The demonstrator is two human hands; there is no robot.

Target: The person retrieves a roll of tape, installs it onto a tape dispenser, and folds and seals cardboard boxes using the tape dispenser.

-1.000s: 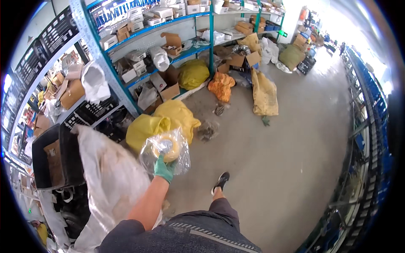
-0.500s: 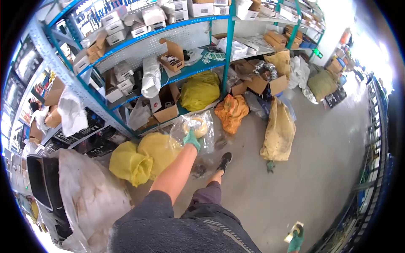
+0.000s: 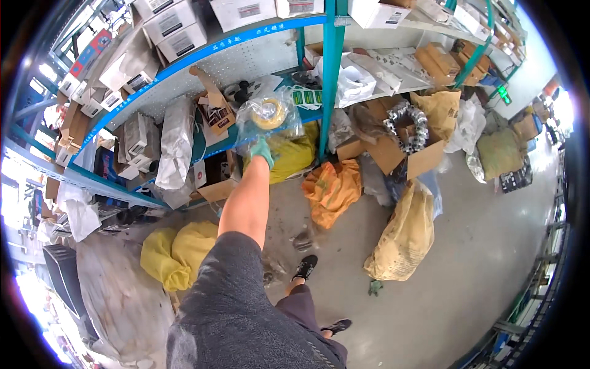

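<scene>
My left hand [image 3: 262, 151], in a green glove, reaches forward to the shelf edge and grips a clear plastic bag [image 3: 287, 123]. A roll of yellowish tape [image 3: 268, 114] shows with the bag; whether it lies inside or on top, I cannot tell. The bag partly hides my fingers. Both are held over the blue-edged middle shelf [image 3: 215, 146], beside an opened small carton [image 3: 216, 117] and green-and-white cards [image 3: 307, 97]. Below them a yellow sack [image 3: 292, 157] sits on the lowest level. My right hand is outside the picture.
On the floor lie an orange sack [image 3: 332, 192], a tan sack [image 3: 402, 237] and yellow sacks [image 3: 178, 252]. An open carton [image 3: 424, 161] holding silvery ringed parts stands right of the green shelf post [image 3: 332, 67]. White boxes [image 3: 175, 27] line the upper shelf.
My left hand has risen with the bag and tape from above the floor to the middle shelf. The shelving appears closer. My right hand, earlier holding a small pale item at lower right, has left view.
</scene>
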